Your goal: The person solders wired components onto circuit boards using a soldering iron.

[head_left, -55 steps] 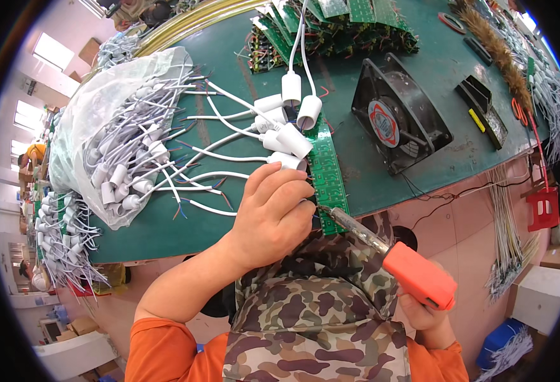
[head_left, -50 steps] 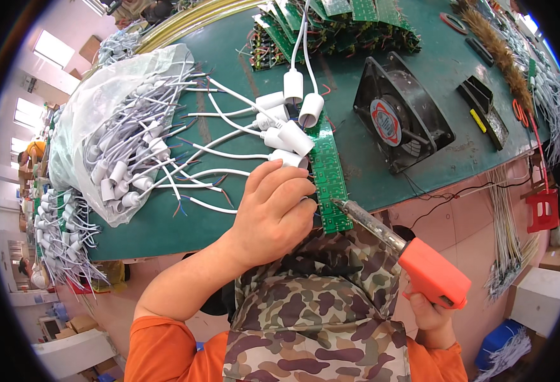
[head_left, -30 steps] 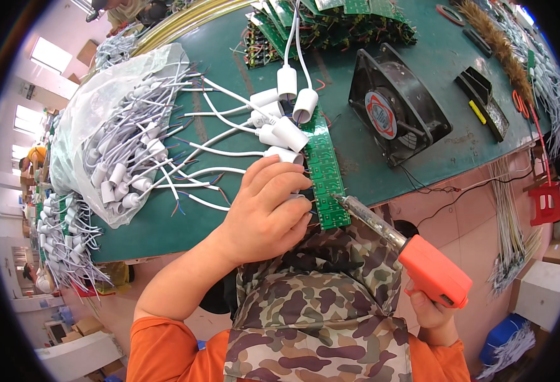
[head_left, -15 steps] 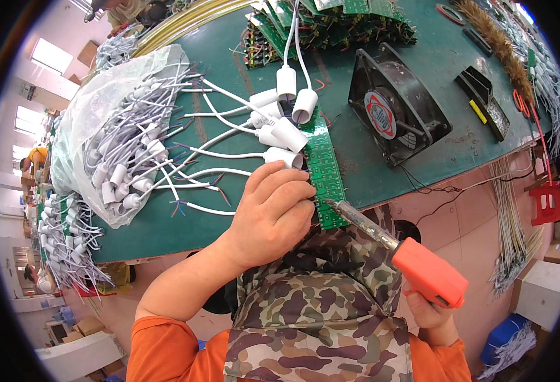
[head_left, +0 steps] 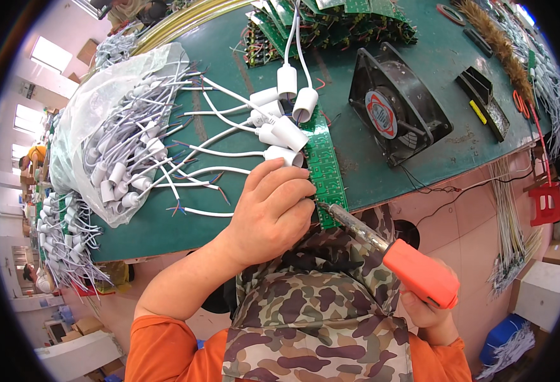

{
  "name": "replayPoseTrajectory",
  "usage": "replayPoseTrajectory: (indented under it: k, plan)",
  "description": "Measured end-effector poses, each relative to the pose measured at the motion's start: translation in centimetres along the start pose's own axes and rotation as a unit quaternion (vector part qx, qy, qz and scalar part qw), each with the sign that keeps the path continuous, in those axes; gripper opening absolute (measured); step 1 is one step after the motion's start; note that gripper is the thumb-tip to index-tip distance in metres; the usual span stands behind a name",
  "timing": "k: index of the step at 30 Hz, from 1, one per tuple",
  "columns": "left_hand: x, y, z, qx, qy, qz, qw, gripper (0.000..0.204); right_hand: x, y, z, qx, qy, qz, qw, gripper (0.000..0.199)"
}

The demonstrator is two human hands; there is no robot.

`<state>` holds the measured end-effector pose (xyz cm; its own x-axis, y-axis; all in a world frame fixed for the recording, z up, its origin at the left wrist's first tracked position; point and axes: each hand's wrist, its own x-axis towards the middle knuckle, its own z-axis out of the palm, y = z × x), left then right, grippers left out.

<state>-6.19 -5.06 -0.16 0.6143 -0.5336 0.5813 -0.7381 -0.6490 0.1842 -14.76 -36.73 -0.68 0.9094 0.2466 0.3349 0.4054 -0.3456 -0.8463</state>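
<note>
My right hand (head_left: 425,311) grips the orange-red handle of a soldering iron (head_left: 420,274). The iron's metal barrel slants up and left, and its tip is at the lower left part of a narrow green circuit board (head_left: 324,162). Beside that tip, my left hand (head_left: 273,207) is closed in a pinch at the board's left edge; what its fingers hold is hidden. A white cable (head_left: 207,212) runs in under this hand. Just above the fingers lies a white plastic cap (head_left: 282,155), one of several cabled caps lined up along the board.
A clear plastic bag (head_left: 79,137) of white cabled caps lies on the green table (head_left: 219,60) at left. Right of the board stands a black fan (head_left: 398,105). Stacked circuit boards (head_left: 337,28) are at the back, a black holder (head_left: 484,102) at right.
The soldering iron and my right hand have shifted a little to the left, the tip closer to my left fingers. My left hand has stayed almost still.
</note>
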Motion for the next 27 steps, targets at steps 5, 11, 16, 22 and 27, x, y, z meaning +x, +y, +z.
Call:
replayPoseTrajectory:
  k: [5, 11, 16, 22, 27]
  plan:
    - [0.1, -0.1, -0.3, -0.001, -0.013, 0.003, 1.000, 0.027, 0.5, -0.5, -0.5, -0.044, -0.037, -0.019, 0.998, 0.019]
    - [0.2, -0.3, -0.4, -0.004, -0.019, 0.009, 1.000, 0.026, 0.8, -0.5, -0.8, -0.067, -0.039, -0.073, 0.994, 0.042]
    - [0.2, -0.3, -0.4, 0.000, -0.025, 0.012, 1.000, 0.026, 1.0, -0.4, -0.7, -0.063, -0.043, -0.074, 0.994, 0.046]
    - [0.3, -0.4, -0.5, -0.003, -0.020, 0.014, 1.000, 0.024, -1.9, 1.7, -2.1, -0.057, -0.035, -0.039, 0.997, 0.046]
    - [0.2, -0.3, -0.6, 0.002, -0.022, 0.013, 1.000, 0.023, -2.9, 1.9, -2.4, -0.068, -0.029, -0.020, 0.997, 0.058]
